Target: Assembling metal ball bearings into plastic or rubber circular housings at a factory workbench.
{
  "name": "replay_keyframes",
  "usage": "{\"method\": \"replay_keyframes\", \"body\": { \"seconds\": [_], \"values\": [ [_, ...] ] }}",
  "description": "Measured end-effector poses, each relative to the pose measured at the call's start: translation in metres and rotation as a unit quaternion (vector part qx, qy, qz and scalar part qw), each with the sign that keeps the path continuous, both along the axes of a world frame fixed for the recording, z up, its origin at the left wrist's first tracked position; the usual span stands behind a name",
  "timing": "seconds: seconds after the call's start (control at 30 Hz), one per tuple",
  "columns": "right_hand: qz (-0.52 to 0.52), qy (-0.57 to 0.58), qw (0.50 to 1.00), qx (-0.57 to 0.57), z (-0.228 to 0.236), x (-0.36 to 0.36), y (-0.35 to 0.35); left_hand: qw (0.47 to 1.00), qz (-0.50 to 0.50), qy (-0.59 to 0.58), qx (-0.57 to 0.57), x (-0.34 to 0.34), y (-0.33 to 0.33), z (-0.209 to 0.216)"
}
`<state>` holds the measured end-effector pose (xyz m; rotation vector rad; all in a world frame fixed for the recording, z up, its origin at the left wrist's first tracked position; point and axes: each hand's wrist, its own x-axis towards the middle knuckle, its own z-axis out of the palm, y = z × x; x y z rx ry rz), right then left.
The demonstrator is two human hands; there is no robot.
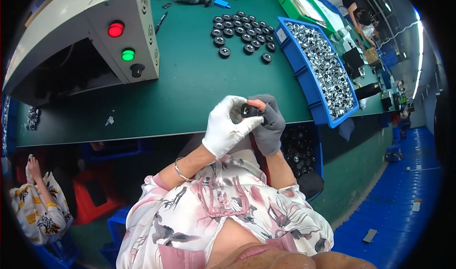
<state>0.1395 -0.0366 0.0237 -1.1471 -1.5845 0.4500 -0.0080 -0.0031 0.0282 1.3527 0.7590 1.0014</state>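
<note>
Both hands meet just over the front edge of the green table (199, 95). My left hand (227, 126), in a white glove, pinches a small black round wheel-like part (248, 110) with a shiny centre. My right hand (270, 126), in a grey glove with a bare thumb tip, closes on the same part from the other side. Its fingers hide much of the part. Farther back on the table lie several black round parts (247, 31) of the same look. To the right stands a long blue bin (304, 86) filled with small shiny metal pieces (323, 64).
A beige machine (95, 36) with a red and a green light occupies the left. Under the table at right, a blue crate (319, 150) holds black parts. A green tray (287, 5) with papers sits at the back. Another person's arm (42, 186) shows at lower left.
</note>
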Motion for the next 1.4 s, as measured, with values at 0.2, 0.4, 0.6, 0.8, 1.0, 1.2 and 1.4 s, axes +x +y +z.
{"method": "replay_keyframes", "body": {
  "seconds": [0.2, 0.4, 0.6, 0.8, 1.0, 1.2, 1.4],
  "values": [
    [0.008, 0.249, 0.966, -0.074, -0.012, -0.015, 0.007, 0.996, 0.004, -0.09, -0.024, -0.012, 0.002, -0.006],
    [0.048, 0.365, 0.916, -0.16, -0.02, -0.022, 0.008, 0.884, -0.095, -0.278, -0.364, -0.028, 0.02, -0.007],
    [0.077, 0.302, 0.935, -0.171, -0.013, -0.017, 0.014, 0.889, -0.054, -0.28, -0.358, -0.018, 0.018, -0.011],
    [0.007, 0.328, 0.928, -0.176, -0.027, 0.0, 0.014, 0.94, 0.043, -0.203, -0.27, 0.01, 0.013, -0.025],
    [-0.043, 0.341, 0.924, -0.17, -0.025, 0.023, 0.009, 0.959, 0.02, -0.162, -0.232, 0.037, 0.017, -0.033],
    [-0.018, 0.347, 0.918, -0.19, -0.021, 0.046, 0.007, 0.921, -0.035, -0.229, -0.312, 0.05, 0.023, -0.032],
    [0.05, 0.14, 0.985, -0.093, -0.014, 0.064, 0.011, 0.896, -0.078, -0.249, -0.359, 0.051, 0.018, -0.022]
  ]
}}
